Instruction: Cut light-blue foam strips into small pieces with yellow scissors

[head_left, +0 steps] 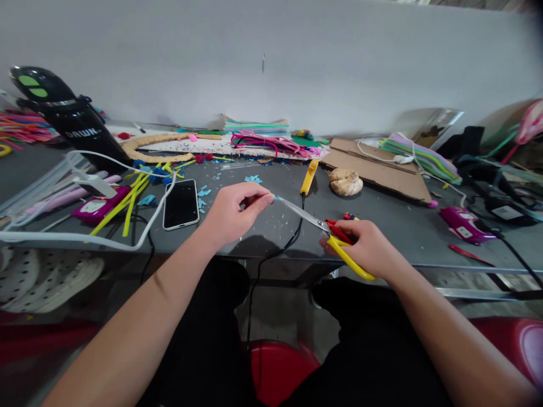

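My right hand [365,246] grips a pair of scissors [316,220] by their red and yellow handles, with the blades pointing left. At the blade tips, my left hand [237,212] pinches a small light-blue strip [278,198], mostly hidden by the fingertips. The tips touch or nearly touch the strip; I cannot tell which. Small cut light-blue pieces [203,195] lie on the table beyond my left wrist, beside a phone [181,204]. Another little heap of blue pieces [253,178] sits just beyond my left hand.
A yellow tool with a black cord [309,176] lies beyond the scissors, beside a tan lump [345,182] and flat cardboard [377,169]. Pink pipe cleaners [275,144] lie at the back. Left are yellow strips [123,203], a white cable [85,238] and a black bottle [85,127].
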Action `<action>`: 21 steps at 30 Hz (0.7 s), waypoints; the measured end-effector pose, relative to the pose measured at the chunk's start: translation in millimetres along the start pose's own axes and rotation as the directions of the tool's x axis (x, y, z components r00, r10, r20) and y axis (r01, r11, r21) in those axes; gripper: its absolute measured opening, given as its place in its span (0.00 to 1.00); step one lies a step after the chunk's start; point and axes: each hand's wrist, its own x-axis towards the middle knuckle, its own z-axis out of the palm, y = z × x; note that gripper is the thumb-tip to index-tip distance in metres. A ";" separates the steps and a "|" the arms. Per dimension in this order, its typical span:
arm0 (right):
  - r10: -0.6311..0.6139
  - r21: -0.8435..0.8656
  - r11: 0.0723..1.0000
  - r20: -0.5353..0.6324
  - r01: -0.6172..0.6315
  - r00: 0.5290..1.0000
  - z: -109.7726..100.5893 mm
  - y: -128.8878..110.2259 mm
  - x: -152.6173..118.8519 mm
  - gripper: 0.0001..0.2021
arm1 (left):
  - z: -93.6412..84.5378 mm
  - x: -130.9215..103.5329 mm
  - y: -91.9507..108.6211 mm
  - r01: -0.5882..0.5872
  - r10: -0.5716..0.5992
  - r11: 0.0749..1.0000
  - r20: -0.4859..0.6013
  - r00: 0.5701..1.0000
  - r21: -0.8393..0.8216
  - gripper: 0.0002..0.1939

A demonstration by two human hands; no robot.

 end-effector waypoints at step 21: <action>0.009 0.009 1.000 -0.036 -0.008 0.999 -1.5 1.0 0.1 0.19 | 0.2 -0.2 0.6 -0.005 0.005 1.000 -0.004 1.000 -0.004 0.12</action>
